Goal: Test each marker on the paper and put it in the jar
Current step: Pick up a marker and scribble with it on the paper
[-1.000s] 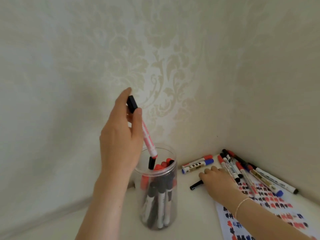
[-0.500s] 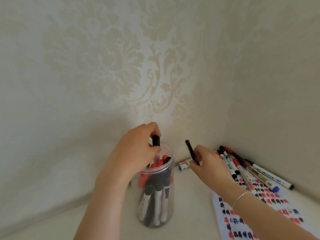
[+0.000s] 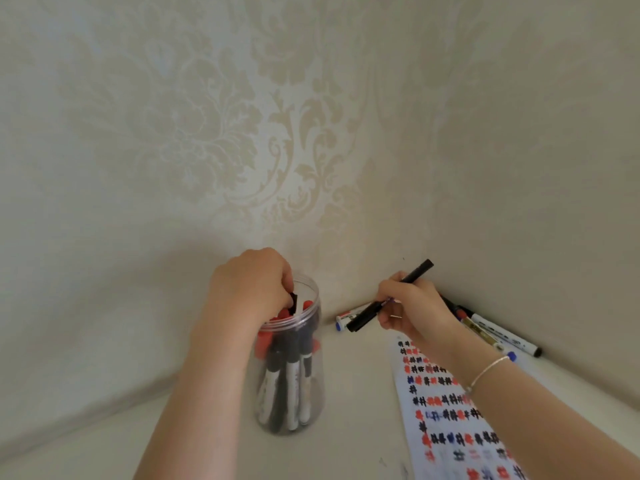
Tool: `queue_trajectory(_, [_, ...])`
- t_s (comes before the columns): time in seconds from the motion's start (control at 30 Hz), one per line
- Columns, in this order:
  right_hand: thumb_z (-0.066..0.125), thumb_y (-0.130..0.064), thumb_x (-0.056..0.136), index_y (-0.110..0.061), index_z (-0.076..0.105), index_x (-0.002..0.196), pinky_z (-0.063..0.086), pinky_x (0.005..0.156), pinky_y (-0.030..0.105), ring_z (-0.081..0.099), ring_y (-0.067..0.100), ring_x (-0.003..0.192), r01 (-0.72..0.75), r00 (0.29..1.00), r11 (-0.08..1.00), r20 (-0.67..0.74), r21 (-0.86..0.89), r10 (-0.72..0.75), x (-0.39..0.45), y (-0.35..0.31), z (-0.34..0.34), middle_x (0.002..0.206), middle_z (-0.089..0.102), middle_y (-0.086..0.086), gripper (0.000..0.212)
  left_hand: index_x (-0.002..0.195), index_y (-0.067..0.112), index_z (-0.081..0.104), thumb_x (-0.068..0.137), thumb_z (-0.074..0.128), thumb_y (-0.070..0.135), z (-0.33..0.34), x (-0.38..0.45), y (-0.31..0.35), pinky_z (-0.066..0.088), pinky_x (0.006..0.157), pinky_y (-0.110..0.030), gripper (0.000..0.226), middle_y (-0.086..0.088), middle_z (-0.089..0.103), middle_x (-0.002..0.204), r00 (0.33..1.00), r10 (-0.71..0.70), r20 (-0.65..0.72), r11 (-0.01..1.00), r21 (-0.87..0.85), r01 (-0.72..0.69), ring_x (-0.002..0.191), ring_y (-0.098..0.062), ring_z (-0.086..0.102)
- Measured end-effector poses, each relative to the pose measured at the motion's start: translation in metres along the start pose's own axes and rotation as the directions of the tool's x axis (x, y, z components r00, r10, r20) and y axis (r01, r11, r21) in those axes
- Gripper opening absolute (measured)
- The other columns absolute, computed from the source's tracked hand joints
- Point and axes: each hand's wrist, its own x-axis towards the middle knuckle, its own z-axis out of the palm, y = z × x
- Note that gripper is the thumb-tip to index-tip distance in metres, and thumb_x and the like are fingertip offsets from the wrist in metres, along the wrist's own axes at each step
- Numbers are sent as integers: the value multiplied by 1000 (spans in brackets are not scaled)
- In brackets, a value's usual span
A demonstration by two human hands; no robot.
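Note:
A clear plastic jar [image 3: 304, 386] stands on the white surface, holding several upright markers with red and black caps. My left hand [image 3: 251, 289] is at the jar's mouth, its fingers curled round the black end of a marker [image 3: 295, 300] that is mostly down inside. My right hand [image 3: 412, 311] holds a black marker [image 3: 365, 315] tilted in the air, right of the jar and above the top of the paper [image 3: 446, 403]. The paper is covered with red, black and blue test marks.
Several loose markers [image 3: 502, 337] lie in the corner behind my right hand, and a blue-capped one [image 3: 346, 318] lies near the wall. Patterned walls close in at the back and right. A bracelet [image 3: 488, 372] is on my right wrist.
My left hand has lowered its marker from above the jar deep into it. My right hand has picked a black marker up off the surface and turned it to a slant.

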Motion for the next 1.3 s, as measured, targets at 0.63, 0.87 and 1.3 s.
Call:
queue_trajectory(0.63, [67,-5,82,-11,48,63,38,39,21,42,13,41,65,998,991,8,116,-66,-55,-9,-53,55,48,4,27,85,28,61,97,50,35,61,-47,105,42,61,-32,18,4,62,71,790,598,131,682,-601,-417,63,-17,56])
queue_trajectory(0.87, [59,-5,86,-8,50,58,44,43,28,47,24,40,-66,995,997,79,43,62,-79,0,-92,48,48,11,30,95,15,67,100,41,37,99,-69,120,49,96,-31,35,-5,73,93,699,690,187,466,-854,-232,91,-14,70])
queue_trajectory(1.3, [73,-6,80,-4,59,79,58,57,29,64,20,56,-122,986,992,-117,-30,118,-108,31,-86,68,67,10,14,91,21,51,100,44,28,138,-58,84,39,61,-21,13,5,59,84,802,446,398,852,-465,-242,68,-5,52])
